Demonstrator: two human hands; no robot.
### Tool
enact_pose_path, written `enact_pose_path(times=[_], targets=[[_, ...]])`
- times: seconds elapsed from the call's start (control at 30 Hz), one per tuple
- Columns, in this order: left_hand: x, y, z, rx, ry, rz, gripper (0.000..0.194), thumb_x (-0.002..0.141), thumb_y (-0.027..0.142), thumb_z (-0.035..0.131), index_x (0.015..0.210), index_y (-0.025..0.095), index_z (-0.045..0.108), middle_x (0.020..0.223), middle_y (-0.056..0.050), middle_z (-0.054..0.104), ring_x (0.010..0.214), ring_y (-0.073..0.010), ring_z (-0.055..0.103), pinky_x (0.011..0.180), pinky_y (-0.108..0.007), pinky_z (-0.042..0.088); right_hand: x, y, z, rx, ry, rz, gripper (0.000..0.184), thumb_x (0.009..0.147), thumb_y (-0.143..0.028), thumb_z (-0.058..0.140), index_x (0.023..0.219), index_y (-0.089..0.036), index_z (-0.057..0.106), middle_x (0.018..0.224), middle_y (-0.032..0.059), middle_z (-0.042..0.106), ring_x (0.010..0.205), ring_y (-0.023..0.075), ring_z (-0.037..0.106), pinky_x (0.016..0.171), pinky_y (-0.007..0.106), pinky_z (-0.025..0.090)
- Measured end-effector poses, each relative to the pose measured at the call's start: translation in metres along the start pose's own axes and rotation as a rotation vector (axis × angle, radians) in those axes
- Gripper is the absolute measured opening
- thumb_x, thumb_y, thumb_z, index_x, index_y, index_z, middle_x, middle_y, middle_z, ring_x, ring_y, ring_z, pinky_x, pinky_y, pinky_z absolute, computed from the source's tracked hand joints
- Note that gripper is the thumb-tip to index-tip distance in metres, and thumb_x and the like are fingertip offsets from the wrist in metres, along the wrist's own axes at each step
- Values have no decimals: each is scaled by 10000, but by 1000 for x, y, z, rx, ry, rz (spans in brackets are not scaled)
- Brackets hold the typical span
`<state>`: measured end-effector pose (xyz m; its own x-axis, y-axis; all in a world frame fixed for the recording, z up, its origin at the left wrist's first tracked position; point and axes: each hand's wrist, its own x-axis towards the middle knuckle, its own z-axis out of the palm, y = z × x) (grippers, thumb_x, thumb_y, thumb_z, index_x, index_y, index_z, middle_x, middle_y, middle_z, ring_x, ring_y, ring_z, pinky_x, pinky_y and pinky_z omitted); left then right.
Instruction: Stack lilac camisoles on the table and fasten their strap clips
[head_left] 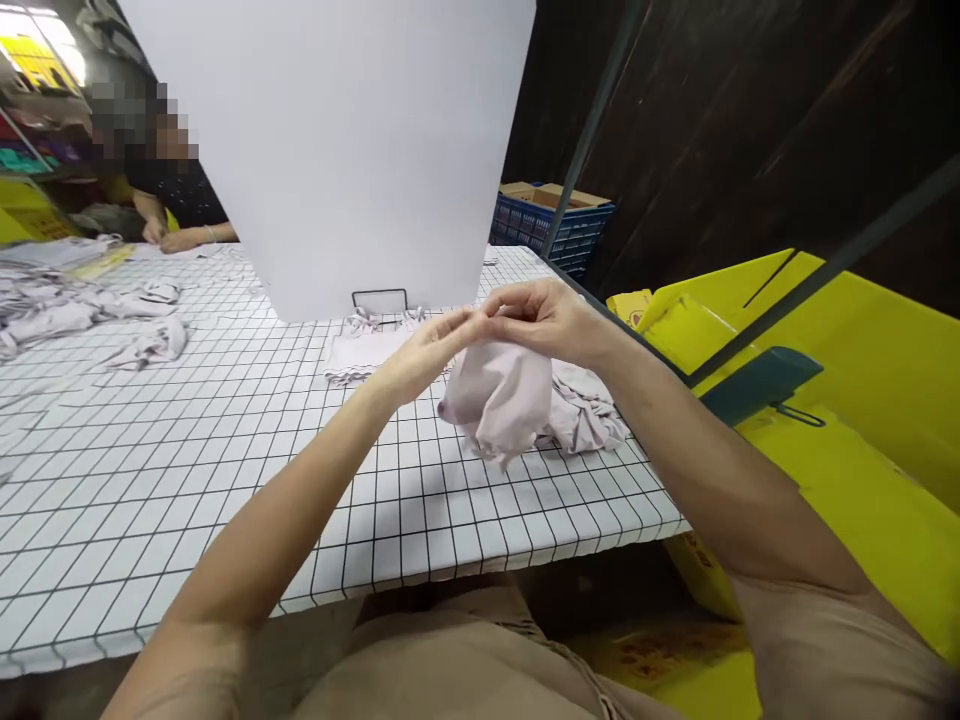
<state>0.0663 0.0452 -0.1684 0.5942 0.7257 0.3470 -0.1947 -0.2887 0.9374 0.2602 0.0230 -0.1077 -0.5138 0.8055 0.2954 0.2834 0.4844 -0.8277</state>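
Note:
My left hand (429, 352) and my right hand (541, 316) meet above the table, both pinching the top of a small pale pink garment (500, 400) that hangs from them. The fingers of both hands are closed on its upper edge. Below and to the right lies a small heap of similar pale garments (585, 415). A flat folded pale garment (360, 352) lies just behind my left hand, at the foot of a white upright board (345, 150).
The table wears a white cloth with a black grid (187, 450). More pale garments (82, 315) lie at the far left, where another person (169, 195) sits. A blue crate (551, 225) stands behind the table. Yellow boxes (862, 400) stand at the right.

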Motion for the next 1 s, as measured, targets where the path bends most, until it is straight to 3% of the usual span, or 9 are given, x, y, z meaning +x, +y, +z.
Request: enact_pose_path(times=[0.07, 0.13, 0.2, 0.3, 0.5, 0.6, 0.7, 0.83, 1.0], targets=[[-14, 4, -11, -32, -42, -116, 319, 812, 475, 775, 872, 167, 718, 791, -28, 688, 695, -127, 641, 594, -227, 478, 1, -2, 0, 27, -58, 80, 309, 808, -457, 792, 870, -168, 703, 652, -21, 620, 556, 86, 519, 468, 213, 357], [-36, 7, -24, -89, 24, -202, 312, 768, 442, 817, 760, 160, 682, 658, 13, 609, 537, -77, 535, 472, -198, 390, -3, 6, -2, 60, -168, 218, 348, 760, -457, 828, 930, -173, 721, 659, -19, 638, 543, 91, 534, 448, 209, 354], [-59, 9, -37, -131, 127, -248, 330, 764, 442, 821, 719, 158, 660, 628, 27, 571, 499, -60, 491, 432, -183, 358, -8, 20, -3, 82, -273, 346, 358, 717, -456, 855, 900, -171, 739, 673, -10, 645, 558, 97, 552, 454, 211, 369], [-87, 6, -58, -132, 223, -367, 346, 728, 438, 854, 713, 151, 662, 636, 23, 566, 509, -63, 503, 427, -176, 372, -13, 44, 0, 134, -303, 443, 343, 689, -469, 865, 767, -164, 730, 683, 2, 632, 589, 102, 551, 479, 221, 386], [-121, -35, -93, -67, 386, -622, 370, 695, 476, 850, 779, 149, 699, 701, -24, 630, 578, -107, 550, 498, -232, 442, -6, 94, 23, 191, -220, 559, 369, 685, -481, 856, 775, -158, 702, 745, 15, 626, 620, 103, 523, 527, 242, 402], [-139, -68, -100, 145, 506, -640, 379, 668, 454, 841, 860, 150, 723, 843, -68, 702, 756, -172, 632, 675, -302, 528, -8, 127, 42, -39, -153, 589, 283, 727, -374, 816, 885, -157, 729, 885, 62, 694, 757, 159, 608, 653, 290, 491], [-154, -94, -101, 313, 595, -591, 414, 692, 442, 802, 982, 160, 719, 1039, -100, 723, 970, -232, 656, 854, -360, 538, -15, 154, 60, -330, -68, 507, 202, 799, -282, 723, 949, -146, 732, 963, 95, 729, 841, 201, 652, 769, 346, 531], [-149, -117, -98, 576, 481, -461, 409, 774, 437, 682, 1081, 168, 704, 1141, -115, 700, 1030, -249, 648, 904, -394, 528, -15, 172, 82, -454, -69, 381, 175, 845, -233, 651, 971, -145, 735, 1042, 112, 734, 921, 216, 668, 855, 353, 527], [-136, -127, -95, 688, 335, -411, 266, 669, 373, 759, 881, 213, 746, 843, -46, 690, 895, -246, 620, 891, -402, 486, -13, 175, 99, -471, -186, 313, 146, 716, -238, 789, 842, -172, 752, 844, 77, 727, 846, 239, 658, 807, 360, 517]])
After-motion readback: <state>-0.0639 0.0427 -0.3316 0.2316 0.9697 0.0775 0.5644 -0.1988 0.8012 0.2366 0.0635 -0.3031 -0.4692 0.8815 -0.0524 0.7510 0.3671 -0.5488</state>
